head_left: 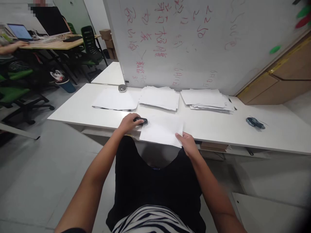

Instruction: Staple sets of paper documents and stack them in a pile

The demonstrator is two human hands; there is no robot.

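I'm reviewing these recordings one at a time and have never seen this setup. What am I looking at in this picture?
There is no robot here: a person works with two bare hands. The single picture comes from a camera worn on the head, looking forward and down. On the long white table, white paper lies in three places along the back: left, middle and right. A small rounded grey object sits by the left paper; a dark blue-grey object lies far right. The left hand grips a small black tool, possibly a stapler. The right hand holds thin white rectangular paper at its right edge.
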